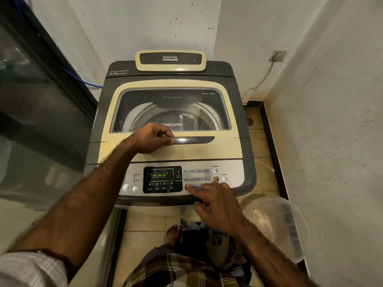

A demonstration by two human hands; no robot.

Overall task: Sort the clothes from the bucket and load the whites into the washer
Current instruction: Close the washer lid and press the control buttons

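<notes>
Curling left grip [153, 138] round lid handle [194, 140] of washer [240, 112], right grip [219, 206] released, forefinger outstretched on control panel [235, 167].

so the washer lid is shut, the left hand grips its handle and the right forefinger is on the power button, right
Not quite. The head view shows the right hand with its forefinger on the Program button, well left of the power button. The rest holds: the washer lid is shut and the left hand grips its handle.
</notes>
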